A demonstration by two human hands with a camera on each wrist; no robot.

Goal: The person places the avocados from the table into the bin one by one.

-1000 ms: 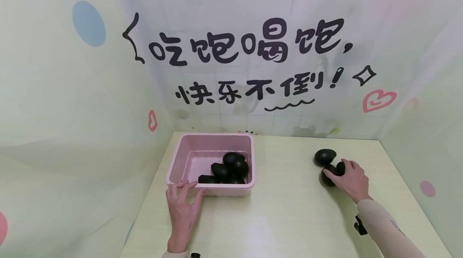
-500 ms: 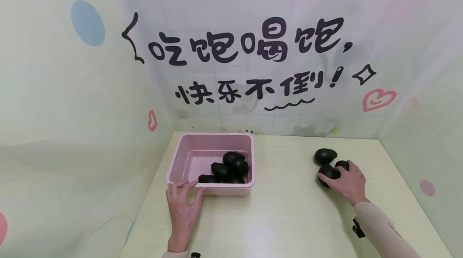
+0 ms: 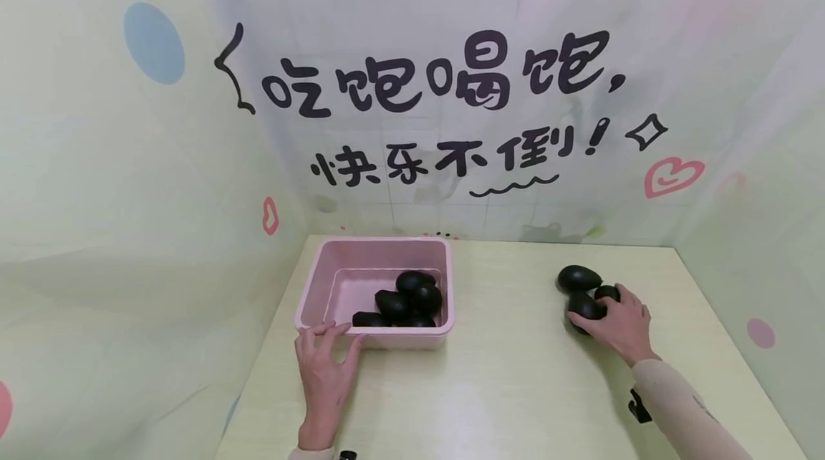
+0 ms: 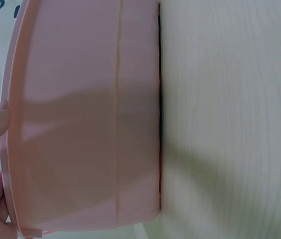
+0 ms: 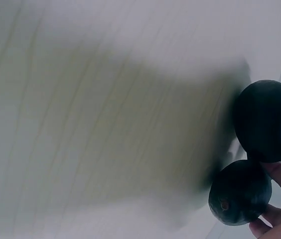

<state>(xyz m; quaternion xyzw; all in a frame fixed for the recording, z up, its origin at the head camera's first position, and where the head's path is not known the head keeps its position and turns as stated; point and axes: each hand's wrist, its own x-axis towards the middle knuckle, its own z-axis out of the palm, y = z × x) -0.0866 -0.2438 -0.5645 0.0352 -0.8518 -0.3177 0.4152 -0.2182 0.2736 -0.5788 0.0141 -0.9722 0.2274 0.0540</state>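
On a pale wooden table (image 3: 509,381), we see a person's right hand (image 3: 624,327) grasping two dark, egg-shaped fruits at once: a near fruit (image 3: 584,307) held by the thumb, and a far fruit (image 3: 607,292) caught among the other fingers. We cannot tell whether the pair rests on the wood or is slightly raised. A third fruit (image 3: 578,278) lies loose just behind them; whether it touches them is unclear to us. At the other end, the left hand (image 3: 322,367) pinches the front rim of a pink bin (image 3: 412,342), where a fruit pile (image 3: 392,305) leans toward the right-hand wall.

By our judgement, the fruits are firm, moderately light for their size and a little slippery, their skins smooth and likely to bruise if dropped. We would take each around its widest part, fingers on opposite sides; two in one hand looks the less secure hold. The bin seems light and slightly flexible, best steadied by its rim.

We count two hands, one bin, three fruits outside it and at least five inside, the front wall hiding part of the heap.
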